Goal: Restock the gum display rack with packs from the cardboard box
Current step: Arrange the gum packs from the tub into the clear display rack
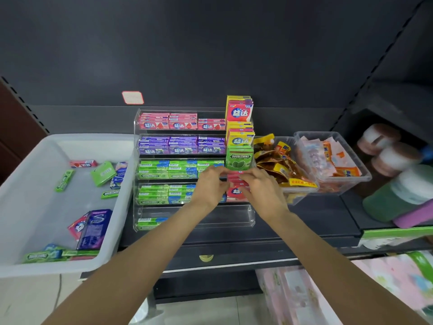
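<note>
Both hands, left (210, 184) and right (260, 186), pinch the red gum packs (235, 178) by their ends, long axis crosswise, over the right-hand column of the clear display rack (251, 214), slot directly below, the white bin (112, 238) of loose packs well left.

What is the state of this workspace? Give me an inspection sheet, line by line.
Surface: dark shelf carrying the clear tiered gum rack.
Job's things: pink, purple and green rows filled; bottom tier holds one green pack; loose gum packs in the white bin, no cardboard box seen.
Clutter: two clear tubs of snack packets right of the rack.
Grippers: left hand and right hand together pinch red packs at the rack's right column.
Cables: nothing seen.
Surroundings: dark back wall, price tag, jars at right.
</note>
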Demonstrator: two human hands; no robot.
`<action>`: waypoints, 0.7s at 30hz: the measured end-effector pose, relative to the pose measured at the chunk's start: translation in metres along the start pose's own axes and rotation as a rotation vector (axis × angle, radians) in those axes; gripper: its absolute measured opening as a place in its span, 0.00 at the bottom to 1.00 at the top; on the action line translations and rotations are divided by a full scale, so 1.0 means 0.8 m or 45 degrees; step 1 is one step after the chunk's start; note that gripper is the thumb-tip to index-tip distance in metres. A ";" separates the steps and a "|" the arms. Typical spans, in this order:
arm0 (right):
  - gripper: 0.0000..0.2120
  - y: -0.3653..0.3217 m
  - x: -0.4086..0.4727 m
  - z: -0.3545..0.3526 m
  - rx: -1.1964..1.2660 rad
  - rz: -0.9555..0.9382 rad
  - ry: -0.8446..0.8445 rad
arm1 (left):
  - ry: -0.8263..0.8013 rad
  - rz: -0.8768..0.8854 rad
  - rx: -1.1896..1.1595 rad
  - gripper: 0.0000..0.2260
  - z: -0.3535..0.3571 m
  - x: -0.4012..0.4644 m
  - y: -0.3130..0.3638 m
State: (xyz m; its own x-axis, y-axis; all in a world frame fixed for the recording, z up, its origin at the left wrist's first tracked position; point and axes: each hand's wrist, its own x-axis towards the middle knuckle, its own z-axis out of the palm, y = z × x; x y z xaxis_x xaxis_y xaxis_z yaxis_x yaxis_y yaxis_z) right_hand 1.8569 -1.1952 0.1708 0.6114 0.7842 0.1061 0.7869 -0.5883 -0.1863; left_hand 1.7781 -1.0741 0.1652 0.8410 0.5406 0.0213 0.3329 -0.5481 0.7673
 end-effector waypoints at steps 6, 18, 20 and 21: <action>0.15 -0.073 0.014 -0.012 0.383 -0.044 0.038 | 0.148 0.033 0.022 0.11 -0.076 -0.040 -0.039; 0.15 -0.327 0.085 0.048 0.575 -0.278 -0.118 | 0.390 -0.283 0.211 0.10 -0.301 -0.094 -0.238; 0.17 -0.363 0.101 0.067 0.563 -0.261 -0.173 | 0.341 -0.336 0.245 0.13 -0.323 -0.089 -0.273; 0.18 -0.379 0.109 0.078 0.547 -0.240 -0.213 | 0.301 -0.365 0.261 0.15 -0.332 -0.085 -0.289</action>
State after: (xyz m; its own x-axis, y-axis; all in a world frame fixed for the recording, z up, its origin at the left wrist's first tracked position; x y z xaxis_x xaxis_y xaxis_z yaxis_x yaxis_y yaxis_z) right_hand 1.6665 -0.9359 0.1754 0.4121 0.9108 0.0249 0.7556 -0.3263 -0.5680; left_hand 1.5310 -0.8146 0.1563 0.5888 0.8082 -0.0096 0.6370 -0.4567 0.6210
